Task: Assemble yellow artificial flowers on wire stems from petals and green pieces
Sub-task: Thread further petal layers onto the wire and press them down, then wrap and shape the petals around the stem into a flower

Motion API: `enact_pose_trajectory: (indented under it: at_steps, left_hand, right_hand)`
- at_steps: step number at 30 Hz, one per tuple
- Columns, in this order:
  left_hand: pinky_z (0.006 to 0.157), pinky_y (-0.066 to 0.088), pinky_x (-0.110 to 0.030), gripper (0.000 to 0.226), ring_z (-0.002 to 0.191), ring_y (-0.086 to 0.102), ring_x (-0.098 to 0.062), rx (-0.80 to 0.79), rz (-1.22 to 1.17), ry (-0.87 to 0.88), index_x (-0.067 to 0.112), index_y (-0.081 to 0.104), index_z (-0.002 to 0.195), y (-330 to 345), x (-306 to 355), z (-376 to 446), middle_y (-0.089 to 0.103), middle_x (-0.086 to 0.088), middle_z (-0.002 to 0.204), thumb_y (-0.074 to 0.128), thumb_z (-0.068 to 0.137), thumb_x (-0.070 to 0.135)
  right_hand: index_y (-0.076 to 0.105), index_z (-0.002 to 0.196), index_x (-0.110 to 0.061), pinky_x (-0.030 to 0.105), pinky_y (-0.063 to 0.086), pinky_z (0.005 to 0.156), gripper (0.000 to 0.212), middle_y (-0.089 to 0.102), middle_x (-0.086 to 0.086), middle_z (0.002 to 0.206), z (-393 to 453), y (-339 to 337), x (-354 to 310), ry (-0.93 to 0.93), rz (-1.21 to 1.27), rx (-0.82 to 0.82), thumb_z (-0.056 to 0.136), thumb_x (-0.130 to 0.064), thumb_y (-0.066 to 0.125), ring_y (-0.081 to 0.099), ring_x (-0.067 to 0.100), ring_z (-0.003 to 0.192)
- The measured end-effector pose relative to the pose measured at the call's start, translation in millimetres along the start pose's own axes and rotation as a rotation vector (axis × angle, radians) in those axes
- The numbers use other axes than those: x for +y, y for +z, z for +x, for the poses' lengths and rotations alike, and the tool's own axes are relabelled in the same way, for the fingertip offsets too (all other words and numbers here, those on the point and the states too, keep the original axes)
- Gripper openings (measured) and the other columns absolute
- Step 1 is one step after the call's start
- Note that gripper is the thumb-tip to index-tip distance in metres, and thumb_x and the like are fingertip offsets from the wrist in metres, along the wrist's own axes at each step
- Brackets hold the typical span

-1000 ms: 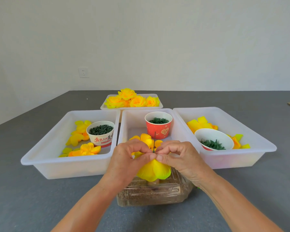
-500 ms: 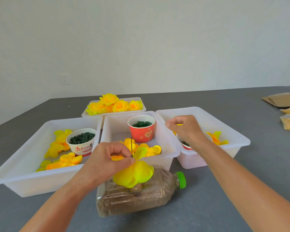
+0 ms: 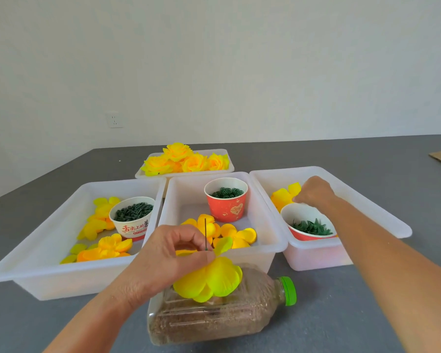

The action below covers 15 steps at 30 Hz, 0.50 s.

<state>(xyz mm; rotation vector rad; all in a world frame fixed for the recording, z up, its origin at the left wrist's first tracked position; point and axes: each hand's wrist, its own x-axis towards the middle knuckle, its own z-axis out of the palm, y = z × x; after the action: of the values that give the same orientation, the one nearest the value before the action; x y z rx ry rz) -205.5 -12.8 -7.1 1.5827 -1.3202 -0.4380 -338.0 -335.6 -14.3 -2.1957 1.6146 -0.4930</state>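
My left hand [image 3: 173, 253] pinches a half-built yellow flower [image 3: 209, 282] at its base, over the front rim of the middle tray. A thin dark wire stem [image 3: 205, 234] stands up from the pinch. My right hand [image 3: 313, 192] is inside the right tray [image 3: 382, 215], fingers curled down onto the loose yellow petals [image 3: 281, 196] behind a red cup of green pieces [image 3: 312, 226]. Whether it holds a petal is hidden.
The middle tray [image 3: 273, 240] holds petals and a red cup of green rings [image 3: 225, 200]. In the left tray [image 3: 43, 235] a white cup of green pieces [image 3: 133, 216] stands among petals. Finished flowers [image 3: 183, 160] fill a far tray. A bottle [image 3: 222, 312] lies below the flower.
Both hands were together on the flower a second ago. My right hand let go and reached into the right tray, moving further back onto the petals. My left hand keeps the flower.
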Motion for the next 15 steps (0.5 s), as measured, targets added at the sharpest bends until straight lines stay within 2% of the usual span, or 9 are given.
enact_pose_trajectory:
  at_steps: [4, 6, 8, 10, 12, 13, 15]
  left_hand:
    - [0.079, 0.051, -0.023, 0.012, 0.074, 0.066, -0.01, -0.009, -0.016, 0.033, 0.007, 0.069, 0.067, 1.6, -2.1, -1.2, 0.069, -0.003, 0.073, 0.077, 0.072, 0.014]
    - [0.078, 0.051, -0.023, 0.013, 0.074, 0.065, -0.011, -0.003, -0.038, 0.046, 0.007, 0.068, 0.066, 1.2, -3.9, -1.2, 0.069, -0.004, 0.074, 0.073, 0.068, 0.02]
    - [0.078, 0.051, -0.024, 0.012, 0.074, 0.065, -0.012, -0.004, -0.058, 0.054, 0.011, 0.067, 0.064, 0.7, -5.5, -1.0, 0.068, -0.005, 0.074, 0.073, 0.067, 0.02]
    - [0.077, 0.051, -0.024, 0.009, 0.074, 0.064, -0.012, -0.005, -0.063, 0.063, 0.016, 0.066, 0.063, 0.8, -6.1, -1.3, 0.068, -0.004, 0.075, 0.073, 0.068, 0.02]
    - [0.076, 0.05, -0.024, 0.01, 0.074, 0.062, -0.011, -0.003, -0.065, 0.065, 0.021, 0.065, 0.062, 1.8, -5.7, -2.3, 0.067, -0.001, 0.073, 0.072, 0.068, 0.021]
    - [0.076, 0.049, -0.024, 0.01, 0.074, 0.062, -0.01, -0.002, -0.065, 0.063, 0.022, 0.065, 0.062, 2.2, -5.6, -2.7, 0.066, 0.001, 0.072, 0.072, 0.068, 0.022]
    - [0.075, 0.048, -0.024, 0.011, 0.072, 0.06, -0.009, 0.001, -0.078, 0.056, 0.023, 0.065, 0.061, 2.5, -4.7, -3.6, 0.065, 0.002, 0.07, 0.072, 0.068, 0.022]
  right_hand:
    - [0.045, 0.056, -0.008, 0.023, 0.033, 0.045, 0.033, 0.048, 0.005, 0.053, 6.7, 9.5, -1.2, 0.023, -0.004, 0.011, 0.075, -0.016, 0.07, 0.049, 0.02, 0.053]
    - [0.049, 0.064, -0.009, 0.025, 0.039, 0.06, 0.025, 0.054, 0.007, 0.07, 7.8, 12.1, -3.7, 0.021, -0.025, 0.022, 0.077, -0.02, 0.068, 0.056, 0.027, 0.076]
    - [0.05, 0.074, -0.012, 0.032, 0.035, 0.075, 0.016, 0.053, 0.008, 0.088, 10.7, 14.6, -7.5, 0.028, -0.093, -0.005, 0.08, -0.023, 0.06, 0.051, 0.031, 0.096]
    - [0.042, 0.068, -0.014, 0.036, 0.029, 0.084, 0.018, 0.044, 0.006, 0.081, 11.8, 16.5, -10.4, 0.019, -0.14, -0.077, 0.083, -0.019, 0.051, 0.045, 0.03, 0.091]
    - [0.037, 0.063, -0.013, 0.036, 0.031, 0.089, 0.023, 0.038, 0.006, 0.071, 16.1, 20.3, -9.3, 0.019, -0.145, -0.092, 0.084, -0.011, 0.047, 0.042, 0.028, 0.084]
    - [0.037, 0.063, -0.011, 0.035, 0.034, 0.085, 0.023, 0.038, 0.006, 0.068, 16.5, 21.9, -7.6, 0.023, -0.117, -0.084, 0.083, -0.008, 0.047, 0.042, 0.028, 0.082]
    - [0.038, 0.061, -0.009, 0.032, 0.033, 0.066, 0.022, 0.037, 0.008, 0.065, 16.2, 23.0, -6.0, 0.047, -0.032, -0.034, 0.079, -0.003, 0.048, 0.042, 0.028, 0.078]
